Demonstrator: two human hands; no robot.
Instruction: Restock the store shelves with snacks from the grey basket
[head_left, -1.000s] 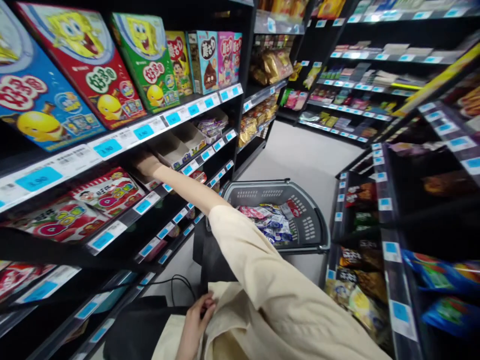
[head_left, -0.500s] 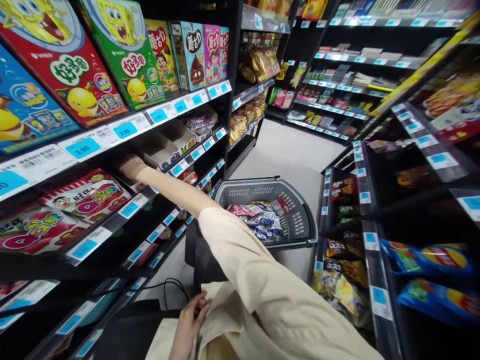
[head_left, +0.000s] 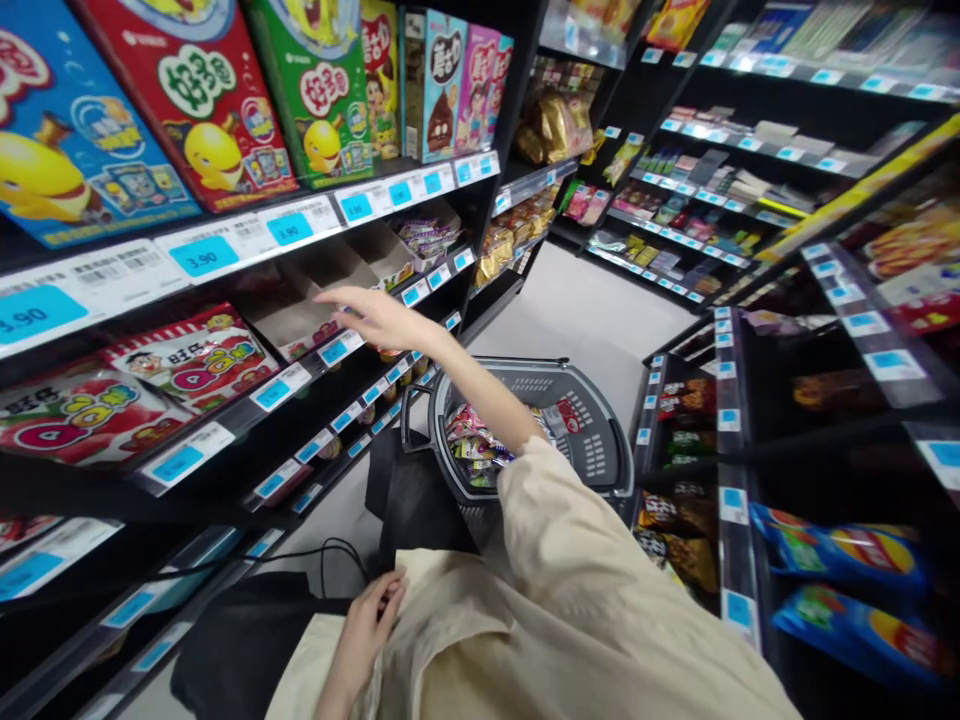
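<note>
My right hand (head_left: pixel 382 318) reaches left to the snack shelf, its fingers stretched out and nothing visible in them. Behind the fingers is an open cardboard display box (head_left: pixel 281 305). Left of that box lie red-and-white gummy candy bags (head_left: pixel 199 355). Below my right forearm stands a grey shopping basket (head_left: pixel 600 400) holding several snack packets (head_left: pixel 476 450), partly hidden by the arm. Close to my body, my left hand (head_left: pixel 367 625) has its fingers curled at the edge of the beige jacket (head_left: pixel 450 600); whether they grip the cloth is hidden.
Upright snack boxes (head_left: pixel 225 130) line the shelf above, over a price-tag strip (head_left: pixel 202 255). Right of the aisle, another shelf holds blue chip bags (head_left: pixel 847 545). The pale floor (head_left: pixel 585 300) runs to shelves at the back. A black cable (head_left: pixel 326 550) hangs at the lower left.
My right hand has come out from deep in the shelf and moved right, its fingers now in view. The view has shifted, and more packets show in the basket. My left hand stays curled.
</note>
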